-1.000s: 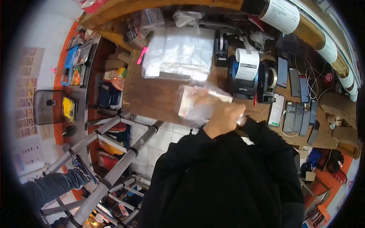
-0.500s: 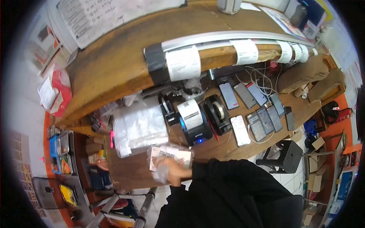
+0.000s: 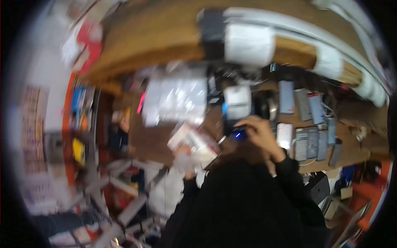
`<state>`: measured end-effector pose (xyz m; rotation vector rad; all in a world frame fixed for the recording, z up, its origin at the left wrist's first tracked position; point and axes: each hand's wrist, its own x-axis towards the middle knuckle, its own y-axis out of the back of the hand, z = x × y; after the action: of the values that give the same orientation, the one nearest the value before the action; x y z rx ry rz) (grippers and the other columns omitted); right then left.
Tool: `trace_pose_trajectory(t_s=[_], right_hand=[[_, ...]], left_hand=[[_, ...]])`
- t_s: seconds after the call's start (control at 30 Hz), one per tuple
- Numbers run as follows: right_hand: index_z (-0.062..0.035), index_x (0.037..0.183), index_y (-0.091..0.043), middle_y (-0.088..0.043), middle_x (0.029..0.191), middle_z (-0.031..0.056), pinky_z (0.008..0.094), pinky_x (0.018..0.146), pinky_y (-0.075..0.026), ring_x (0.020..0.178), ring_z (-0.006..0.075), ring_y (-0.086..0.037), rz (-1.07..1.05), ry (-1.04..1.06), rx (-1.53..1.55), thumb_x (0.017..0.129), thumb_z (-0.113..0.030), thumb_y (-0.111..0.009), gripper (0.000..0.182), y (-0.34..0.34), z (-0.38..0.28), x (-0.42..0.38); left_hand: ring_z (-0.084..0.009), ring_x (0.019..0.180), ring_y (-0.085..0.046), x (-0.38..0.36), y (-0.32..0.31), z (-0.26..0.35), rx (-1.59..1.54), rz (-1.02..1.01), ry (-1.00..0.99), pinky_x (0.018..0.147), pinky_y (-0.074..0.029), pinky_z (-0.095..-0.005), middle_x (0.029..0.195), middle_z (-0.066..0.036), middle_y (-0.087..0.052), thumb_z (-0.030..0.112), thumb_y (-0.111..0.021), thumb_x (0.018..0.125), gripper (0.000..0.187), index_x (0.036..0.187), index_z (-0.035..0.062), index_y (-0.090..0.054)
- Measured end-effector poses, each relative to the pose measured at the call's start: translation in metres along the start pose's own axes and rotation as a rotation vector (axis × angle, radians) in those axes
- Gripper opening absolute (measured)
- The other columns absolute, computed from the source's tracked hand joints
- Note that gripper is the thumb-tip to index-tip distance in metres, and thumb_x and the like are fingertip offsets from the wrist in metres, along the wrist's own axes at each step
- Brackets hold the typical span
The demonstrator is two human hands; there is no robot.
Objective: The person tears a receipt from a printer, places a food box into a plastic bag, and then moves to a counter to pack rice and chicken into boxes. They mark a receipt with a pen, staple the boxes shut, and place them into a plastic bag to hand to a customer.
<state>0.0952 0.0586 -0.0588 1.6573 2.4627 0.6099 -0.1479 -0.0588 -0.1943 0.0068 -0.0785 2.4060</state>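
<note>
My left hand (image 3: 184,153) grips a flat box in clear plastic wrap (image 3: 197,144), pale with reddish print, at the front edge of the desk. Loose plastic bunches around those fingers. Over the front of a black label printer (image 3: 237,113) reaches my right hand (image 3: 261,134), fingers stretched and apart, nothing visible in them. Blur hides whether it touches the printer. A white label strip (image 3: 237,99) lies over the printer top, and a blue light glows on its front. Left of the printer rests a stack of clear plastic bags (image 3: 175,97).
A dark tape dispenser (image 3: 271,108) stands right of the printer. Several phones (image 3: 307,142) lie farther right on the wooden desk (image 3: 149,142). Above runs a wooden shelf (image 3: 153,45) with paper labels (image 3: 249,44) hanging from its edge. A metal frame (image 3: 132,208) stands at lower left.
The view has shifted and blurred. My right hand has come into clear sight over the printer. The wrapped box is now tilted in my left hand.
</note>
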Motion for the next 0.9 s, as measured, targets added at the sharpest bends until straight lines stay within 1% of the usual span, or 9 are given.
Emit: trace_pose_trajectory(t_s=[0.1, 0.17, 0.27, 0.33, 0.5, 0.6, 0.73, 0.8, 0.9], right_hand=[[-0.0014, 0.083, -0.060, -0.059, 0.086, 0.0123, 0.0318, 0.072, -0.044, 0.081, 0.0268, -0.057, -0.189, -0.027, 0.149, 0.064, 0.011, -0.042, 0.029, -0.026, 0.009, -0.015], [-0.0026, 0.092, -0.058, -0.056, 0.091, 0.0129, 0.0330, 0.072, -0.044, 0.082, 0.0273, -0.056, -0.292, 0.017, 0.194, 0.066, 0.010, -0.042, 0.033, -0.055, 0.003, -0.019], [-0.0049, 0.106, -0.052, -0.051, 0.099, 0.0138, 0.0351, 0.076, -0.042, 0.089, 0.0287, -0.052, -0.391, 0.148, 0.070, 0.066, 0.009, -0.045, 0.043, -0.099, 0.008, -0.019], [-0.0029, 0.107, -0.052, -0.047, 0.101, 0.0148, 0.0356, 0.081, -0.040, 0.095, 0.0295, -0.047, -0.427, 0.290, -0.145, 0.065, 0.006, -0.049, 0.043, -0.117, 0.012, -0.020], [0.0048, 0.103, -0.051, -0.046, 0.099, 0.0155, 0.0333, 0.081, -0.039, 0.091, 0.0278, -0.045, -0.411, 0.317, -0.334, 0.068, 0.000, -0.048, 0.036, -0.127, 0.011, -0.025], [0.0060, 0.103, -0.051, -0.047, 0.098, 0.0150, 0.0328, 0.080, -0.039, 0.089, 0.0272, -0.045, -0.330, 0.351, -0.383, 0.070, -0.003, -0.045, 0.035, -0.132, 0.011, -0.028], [0.0049, 0.103, -0.052, -0.047, 0.097, 0.0146, 0.0329, 0.081, -0.038, 0.090, 0.0270, -0.045, -0.324, 0.332, -0.379, 0.070, -0.003, -0.045, 0.034, -0.132, 0.011, -0.028], [0.0047, 0.103, -0.052, -0.047, 0.097, 0.0145, 0.0329, 0.080, -0.038, 0.090, 0.0269, -0.045, -0.321, 0.335, -0.375, 0.069, -0.002, -0.046, 0.035, -0.131, 0.011, -0.028], [0.0044, 0.102, -0.052, -0.047, 0.097, 0.0143, 0.0332, 0.080, -0.039, 0.090, 0.0270, -0.046, -0.375, 0.303, -0.362, 0.067, 0.001, -0.048, 0.036, -0.126, 0.011, -0.025]], left_hand=[[-0.0164, 0.090, -0.046, -0.003, 0.004, -0.009, -0.160, 0.065, 0.089, 0.094, -0.025, -0.0339, 0.094, -0.007, -0.051, 0.030, -0.048, 0.080, 0.035, 0.101, 0.0020, -0.049], [-0.0102, 0.067, -0.039, 0.002, -0.009, 0.015, -0.037, 0.026, -0.050, 0.070, -0.033, -0.0240, 0.075, -0.002, -0.042, 0.037, -0.049, 0.081, 0.035, 0.084, 0.0026, -0.045], [-0.0102, 0.065, -0.038, -0.003, -0.019, 0.030, 0.088, -0.009, -0.144, 0.074, -0.032, -0.0272, 0.074, -0.004, -0.043, 0.035, -0.047, 0.081, 0.032, 0.079, 0.0033, -0.042], [-0.0093, 0.065, -0.039, 0.000, -0.019, 0.031, 0.205, -0.062, -0.271, 0.074, -0.032, -0.0265, 0.078, -0.005, -0.044, 0.033, -0.046, 0.082, 0.030, 0.081, 0.0033, -0.042], [-0.0085, 0.066, -0.040, -0.007, -0.024, 0.021, -0.108, 0.039, -0.092, 0.066, -0.035, -0.0229, 0.085, -0.004, -0.046, 0.011, -0.040, 0.084, 0.021, 0.102, 0.0002, -0.044], [-0.0087, 0.065, -0.040, -0.006, -0.022, 0.011, -0.178, 0.121, -0.014, 0.063, -0.036, -0.0221, 0.083, -0.004, -0.046, 0.007, -0.040, 0.083, 0.020, 0.100, -0.0001, -0.046], [-0.0090, 0.064, -0.040, -0.006, -0.020, 0.008, -0.232, 0.126, 0.015, 0.061, -0.036, -0.0218, 0.076, -0.002, -0.045, 0.005, -0.040, 0.081, 0.019, 0.097, -0.0009, -0.048], [-0.0073, 0.071, -0.038, -0.007, -0.017, 0.011, -0.195, -0.033, -0.006, 0.069, -0.034, -0.0200, 0.090, -0.001, -0.045, 0.019, -0.041, 0.086, 0.031, 0.113, 0.0041, -0.038], [-0.0097, 0.061, -0.040, -0.006, -0.027, 0.013, -0.180, 0.201, -0.016, 0.061, -0.036, -0.0223, 0.070, -0.001, -0.042, 0.007, -0.041, 0.080, 0.019, 0.096, -0.0021, -0.048]])
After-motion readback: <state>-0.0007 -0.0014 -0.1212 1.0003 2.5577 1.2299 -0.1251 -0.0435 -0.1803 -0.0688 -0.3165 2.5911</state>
